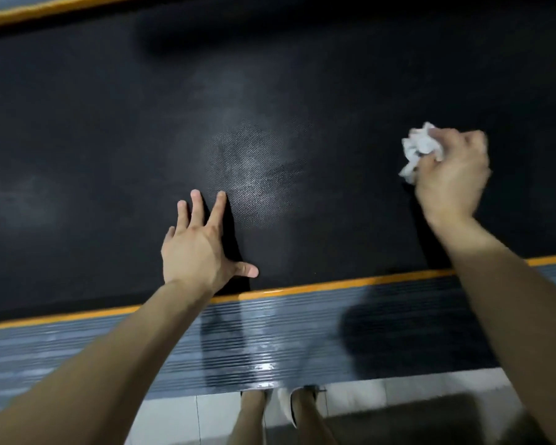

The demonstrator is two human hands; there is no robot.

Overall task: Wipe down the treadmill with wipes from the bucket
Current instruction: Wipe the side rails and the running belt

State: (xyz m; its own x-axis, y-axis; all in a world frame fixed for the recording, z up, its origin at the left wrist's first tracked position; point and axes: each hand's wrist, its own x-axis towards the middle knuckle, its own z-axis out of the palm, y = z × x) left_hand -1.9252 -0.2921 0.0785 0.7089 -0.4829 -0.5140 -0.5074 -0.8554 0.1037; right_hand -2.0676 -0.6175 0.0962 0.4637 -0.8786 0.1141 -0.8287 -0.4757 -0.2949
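While left hand (196,252) is pressing spread fingers flat on treadmill belt (109,123), right hand (450,175) is gripping crumpled wipe (419,149).

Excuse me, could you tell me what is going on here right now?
A person is bent over a treadmill belt. Their right hand grips a crumpled white wipe over the belt's right part; it is blurred, so contact is unclear. Their left hand rests flat, fingers spread, on the belt near the orange-edged side rail. A paler, smeared patch shows between the hands. No bucket is in view.
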